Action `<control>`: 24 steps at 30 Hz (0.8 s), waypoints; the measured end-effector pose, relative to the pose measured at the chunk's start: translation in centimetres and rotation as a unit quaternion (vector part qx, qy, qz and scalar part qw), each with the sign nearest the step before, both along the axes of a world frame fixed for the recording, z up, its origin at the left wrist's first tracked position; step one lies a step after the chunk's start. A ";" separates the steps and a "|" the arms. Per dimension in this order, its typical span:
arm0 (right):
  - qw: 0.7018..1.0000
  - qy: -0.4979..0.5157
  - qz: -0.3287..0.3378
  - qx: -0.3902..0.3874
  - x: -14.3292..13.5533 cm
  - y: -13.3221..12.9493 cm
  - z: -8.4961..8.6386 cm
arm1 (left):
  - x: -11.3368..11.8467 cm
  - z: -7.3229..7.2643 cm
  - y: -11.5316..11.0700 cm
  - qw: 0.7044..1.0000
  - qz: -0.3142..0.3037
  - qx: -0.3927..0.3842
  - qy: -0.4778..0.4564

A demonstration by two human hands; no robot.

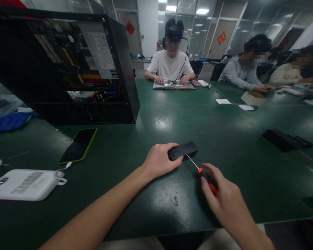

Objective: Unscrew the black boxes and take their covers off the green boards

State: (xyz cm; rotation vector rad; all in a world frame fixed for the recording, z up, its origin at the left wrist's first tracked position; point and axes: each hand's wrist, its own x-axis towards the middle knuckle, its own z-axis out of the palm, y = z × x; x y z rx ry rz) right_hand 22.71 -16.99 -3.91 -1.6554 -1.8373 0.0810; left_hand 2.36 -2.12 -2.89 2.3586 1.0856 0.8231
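A small black rectangular box (pixel 185 150) lies on the green table, tilted slightly up to the right. My left hand (pixel 159 160) is closed around its left end, thumb on the near side and fingers over the far side. In my right hand (pixel 224 194) is a screwdriver (pixel 212 188) with an orange and black handle, gripped between thumb and fingers. Its thin metal shaft points up and left, and the tip meets the near lower edge of the black box. Whether the tip sits in a screw is too small to tell.
An opened black computer case (pixel 125 80) stands at the left. Before it lie a phone (pixel 78 145) cabled to a white power bank (pixel 28 184), and a blue glove (pixel 11 121). Black parts (pixel 283 139) lie right. Across the table, a person (pixel 170 66) handles a flat panel; others sit right.
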 end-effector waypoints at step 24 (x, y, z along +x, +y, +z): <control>0.999 0.016 0.016 0.023 -1.5 -0.1 -0.1 | 0.1 0.2 -0.1 0.999 -0.004 -0.032 -0.004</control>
